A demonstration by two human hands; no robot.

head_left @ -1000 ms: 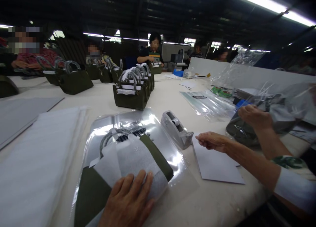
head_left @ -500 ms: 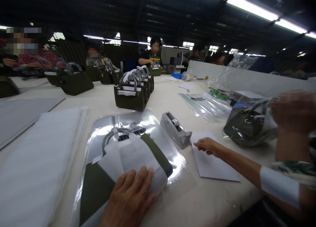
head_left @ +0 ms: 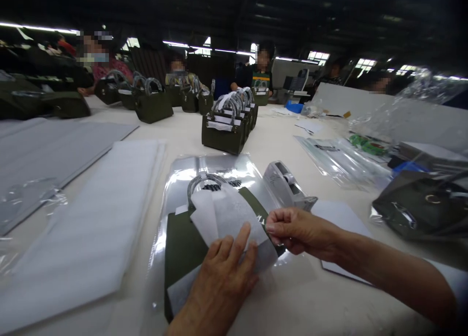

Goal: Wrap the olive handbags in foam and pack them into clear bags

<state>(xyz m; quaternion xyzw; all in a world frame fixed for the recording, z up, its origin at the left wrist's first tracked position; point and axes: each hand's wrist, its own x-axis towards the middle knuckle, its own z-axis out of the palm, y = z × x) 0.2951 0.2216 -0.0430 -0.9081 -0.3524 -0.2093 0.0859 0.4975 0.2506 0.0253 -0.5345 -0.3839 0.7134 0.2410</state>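
Smooth white table (head_left: 183,141); left hand (head_left: 224,277) lies spread on thin paper (head_left: 234,209); right hand (head_left: 296,228) pinches, its hold unclear.

Dim and large inside, under a dark ceiling (head_left: 204,9). Lit by thin tube lights (head_left: 40,28) at the back plus bright windows (head_left: 319,58). Got a wide off-white table (head_left: 183,136) up front, with a low white partition (head_left: 365,104) at right.
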